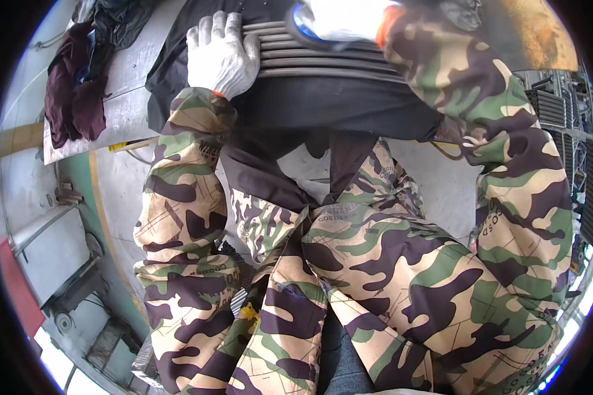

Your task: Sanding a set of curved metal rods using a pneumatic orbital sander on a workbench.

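A person in a camouflage jacket (375, 276) fills most of the view, the sleeves and front of the garment running from the lower edge up to a workbench (125, 72) at the top. A black cloth (323, 105) is draped over the near edge of that grey bench and hangs down toward the person's lap. On the cloth lies a row of grey metal rods (323, 62), side by side and running left to right, their curve owing in part to the lens. At the far left of the bench sits a heap of dark maroon clothing (72, 92), well apart from the rods, with a darker bundle behind it at the top edge. Below the bench on the left the floor (112, 191) is green and grey with a yellow line across it, and pale machine parts stand near the left rim. At the right rim a stack of dark metal racks (573, 131) shows. The left hand (221, 56), in a white knit glove, lies flat with its fingers together and pressed down on the left ends of the rods. The right hand (339, 20) is at the top edge over the rods, also in a pale glove, closed around a blurred tool with a blue round part (303, 29) that touches the rods; its exact grip I cannot tell.
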A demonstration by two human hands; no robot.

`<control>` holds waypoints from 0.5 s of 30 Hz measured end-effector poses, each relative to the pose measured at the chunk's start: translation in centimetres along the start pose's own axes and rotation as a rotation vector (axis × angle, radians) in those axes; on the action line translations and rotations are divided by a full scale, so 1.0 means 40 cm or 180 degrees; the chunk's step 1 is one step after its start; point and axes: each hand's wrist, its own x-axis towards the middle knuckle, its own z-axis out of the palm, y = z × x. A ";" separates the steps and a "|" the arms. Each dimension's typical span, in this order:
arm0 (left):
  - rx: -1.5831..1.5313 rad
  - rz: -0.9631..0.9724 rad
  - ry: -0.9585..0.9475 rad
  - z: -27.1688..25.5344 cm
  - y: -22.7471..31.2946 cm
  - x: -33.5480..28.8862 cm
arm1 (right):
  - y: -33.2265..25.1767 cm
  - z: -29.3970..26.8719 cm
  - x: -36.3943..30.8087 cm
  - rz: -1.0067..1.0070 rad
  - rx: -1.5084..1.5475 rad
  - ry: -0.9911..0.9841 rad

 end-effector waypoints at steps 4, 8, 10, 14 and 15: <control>-0.0122 0.0051 0.0016 0.019 0.035 0.003 | -0.038 -0.031 -0.078 -0.0142 0.0155 -0.0260; -0.0111 -0.0035 -0.0187 0.023 0.029 0.029 | 0.024 -0.013 -0.028 0.0119 0.0027 -0.0112; 0.0044 -0.0109 -0.0201 -0.001 -0.003 0.017 | 0.023 -0.012 -0.017 -0.0008 -0.0049 0.0008; 0.0174 0.0184 0.0012 0.034 0.005 0.034 | 0.030 -0.052 -0.132 -0.0012 -0.0047 -0.0151; 0.0235 0.0154 0.0080 0.040 0.005 0.037 | 0.047 -0.051 -0.136 0.0052 -0.0141 -0.0127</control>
